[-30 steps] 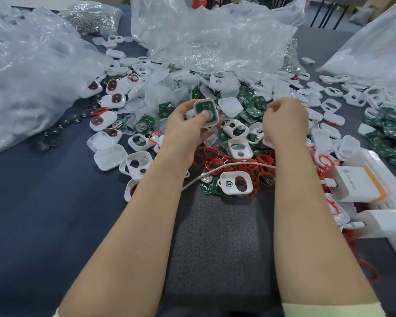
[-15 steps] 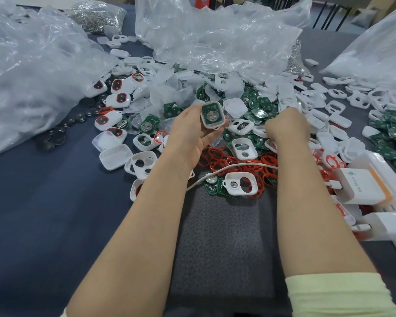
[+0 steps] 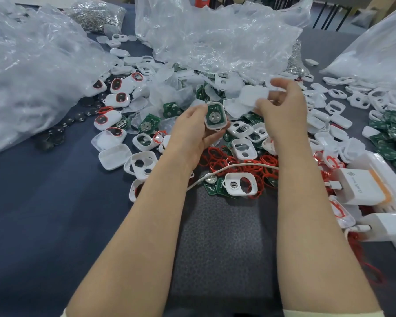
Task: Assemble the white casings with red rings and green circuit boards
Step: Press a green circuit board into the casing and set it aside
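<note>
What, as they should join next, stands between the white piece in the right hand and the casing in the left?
Nothing visible does. The right hand holds the blurred white piece just up-right of the casing that the left hand grips.

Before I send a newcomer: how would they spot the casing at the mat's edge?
Find the grey mat between the forearms. At its far edge, below the white cable, a white casing lies on red rings. It lies alone, two holes up.

Right hand (image 3: 281, 106) now aloft with cover (image 3: 253, 97)
</note>
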Available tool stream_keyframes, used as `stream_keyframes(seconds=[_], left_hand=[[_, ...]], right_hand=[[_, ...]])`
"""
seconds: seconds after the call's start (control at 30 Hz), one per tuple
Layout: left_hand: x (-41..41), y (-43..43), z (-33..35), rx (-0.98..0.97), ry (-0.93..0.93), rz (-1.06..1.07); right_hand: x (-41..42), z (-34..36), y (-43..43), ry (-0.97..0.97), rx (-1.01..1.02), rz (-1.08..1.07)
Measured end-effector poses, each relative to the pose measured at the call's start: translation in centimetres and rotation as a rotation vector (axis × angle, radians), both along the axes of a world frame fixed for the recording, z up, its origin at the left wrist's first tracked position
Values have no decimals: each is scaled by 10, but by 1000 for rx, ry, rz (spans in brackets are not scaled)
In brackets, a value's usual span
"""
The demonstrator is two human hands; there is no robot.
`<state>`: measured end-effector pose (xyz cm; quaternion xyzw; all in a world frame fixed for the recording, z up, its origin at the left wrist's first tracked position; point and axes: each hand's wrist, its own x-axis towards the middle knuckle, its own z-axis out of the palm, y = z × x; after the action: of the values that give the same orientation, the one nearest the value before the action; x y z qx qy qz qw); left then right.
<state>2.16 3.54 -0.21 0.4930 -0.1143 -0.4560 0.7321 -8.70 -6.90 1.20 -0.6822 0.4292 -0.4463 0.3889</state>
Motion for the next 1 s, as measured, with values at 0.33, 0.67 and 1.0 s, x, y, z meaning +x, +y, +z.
stream_keyframes(seconds=[0.33,0.67,1.0], left_hand=[[-4,0,1,-4,-60,19],[-4,2,3,23,-97,18],[-5,3,3,17,-96,23]], right_hand=[[10,-6,20,-455,341,324],[5,-15,10,-379,311,-52],[3,-12,14,-450,392,-20]])
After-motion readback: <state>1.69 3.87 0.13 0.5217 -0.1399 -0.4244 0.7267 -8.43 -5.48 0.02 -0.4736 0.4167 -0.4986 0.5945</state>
